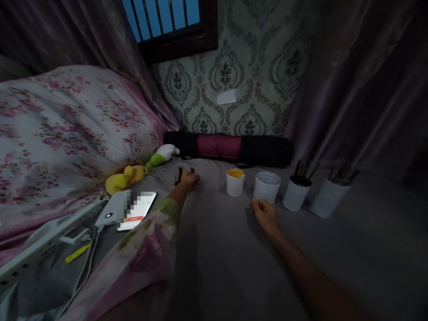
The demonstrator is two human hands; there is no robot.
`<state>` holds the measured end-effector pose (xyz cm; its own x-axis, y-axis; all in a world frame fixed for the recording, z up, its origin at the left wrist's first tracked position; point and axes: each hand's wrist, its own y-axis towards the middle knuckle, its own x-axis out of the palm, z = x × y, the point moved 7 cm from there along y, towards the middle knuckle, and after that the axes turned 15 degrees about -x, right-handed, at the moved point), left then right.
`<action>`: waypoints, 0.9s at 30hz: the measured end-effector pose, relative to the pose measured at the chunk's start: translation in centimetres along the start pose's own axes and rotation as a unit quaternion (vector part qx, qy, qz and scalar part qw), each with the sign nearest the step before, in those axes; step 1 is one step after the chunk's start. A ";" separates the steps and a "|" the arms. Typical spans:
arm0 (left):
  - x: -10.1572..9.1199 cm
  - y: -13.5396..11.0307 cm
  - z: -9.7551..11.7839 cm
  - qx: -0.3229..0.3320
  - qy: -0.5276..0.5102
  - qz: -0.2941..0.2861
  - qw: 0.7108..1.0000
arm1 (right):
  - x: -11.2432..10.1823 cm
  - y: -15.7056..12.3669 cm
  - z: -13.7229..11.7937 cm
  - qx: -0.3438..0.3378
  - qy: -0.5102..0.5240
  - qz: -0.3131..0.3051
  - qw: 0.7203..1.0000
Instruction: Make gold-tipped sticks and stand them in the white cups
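Four white containers (235, 185) stand in one row near the far edge of the bed (217, 267). Left hand (189, 179): curled. Right hand (265, 216): curled, beside the second container (266, 188) from left. Held items: cannot tell.

We observed a white, cylindrical container (266, 191), upright on the grey sheet (214, 258), its open mouth facing up and pale grey inside. At nine o'clock from it, well apart, we noted a small dark piece (179, 175), its exact form too blurred for us to identify.
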<state>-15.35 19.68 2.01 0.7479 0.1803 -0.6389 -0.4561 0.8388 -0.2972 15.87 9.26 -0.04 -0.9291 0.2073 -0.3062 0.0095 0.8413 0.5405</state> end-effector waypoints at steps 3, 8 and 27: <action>1.4 -0.8 -0.2 -0.024 -0.119 -0.033 0.992 | -0.1 -0.1 0.0 0.007 0.000 -0.002 1.000; 3.6 -2.0 -0.9 -0.052 -0.267 -0.092 0.958 | -0.1 0.0 -0.3 0.000 -0.001 -0.002 1.000; 7.3 -9.6 -2.5 -0.065 -0.518 -0.227 0.822 | 0.0 -0.1 0.0 0.012 0.028 0.009 0.999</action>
<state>-6.70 11.70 -1.60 0.8335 0.2615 0.4867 -0.0139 0.8906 -0.4546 15.85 9.20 -0.04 -0.9480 0.1949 -0.2515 0.0352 0.8499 0.5258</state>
